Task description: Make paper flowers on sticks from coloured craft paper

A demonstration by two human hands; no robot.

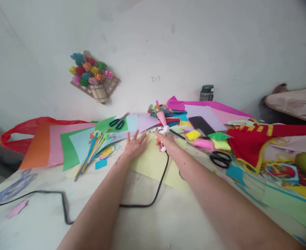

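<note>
My right hand (167,141) grips a white hot glue gun (164,130) with an orange trigger, its nozzle pointing left above the far part of a pale yellow paper sheet (156,163). A black cord (166,168) runs down from the gun's handle. My left hand (135,144) lies open, fingers spread, at the sheet's left edge. Just beyond the gun stands a pink paper cone with small colourful paper flowers (161,116). Left of my left hand are rolled paper strips (91,149) and paper cut-outs (107,151).
Coloured sheets (55,146) fan out at the left, with scissors (119,122) behind. At the right lie a phone (201,125), clay packs (204,143), black-handled scissors (220,159) and red cloth (247,146). A bottle (206,93) stands by the wall, where a flower decoration (93,78) hangs.
</note>
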